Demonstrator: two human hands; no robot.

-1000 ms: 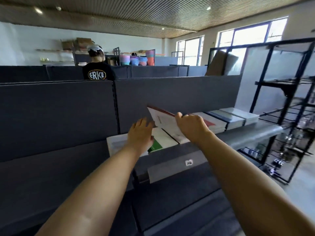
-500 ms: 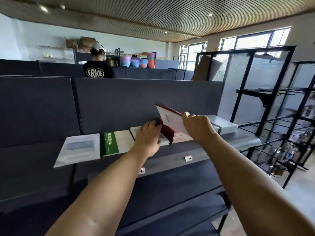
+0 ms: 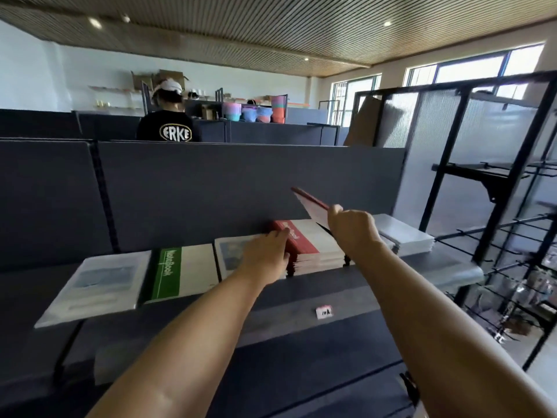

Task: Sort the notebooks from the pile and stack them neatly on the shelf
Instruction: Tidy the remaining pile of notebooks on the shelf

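Two hands are at work over the red-banded stack (image 3: 310, 248) on the shelf (image 3: 446, 274): the right hand (image 3: 351, 229) pinches a thin red-covered notebook (image 3: 312, 206) by its lower corner and holds it tilted in the air above the stack, while the left hand (image 3: 265, 254) lies with straight fingers against the stack's left edge, holding nothing. By the look of it, the step in hand is adding this notebook to the pile of its own kind, the left hand steadying or squaring that pile. The next move calls for lowering the raised notebook flat, red band to the left like the covers below it, with its edges matched to the stack, and for the left hand to give way as it comes down. Along the shelf to the left lie a green-banded notebook (image 3: 180, 273) marked NoteBook and a pale blue-and-white notebook (image 3: 96, 285) that overhangs the shelf front; another pale one (image 3: 233, 251) sits just beside the red stack, half under the left hand. To the right a white stack (image 3: 405, 236) is partly hidden by the right forearm. The raised notebook is blurred, and the hand covers its lower end, so its cover print cannot be read. No loose unsorted pile can be made out, and how many notebooks each stack holds is hard to tell.
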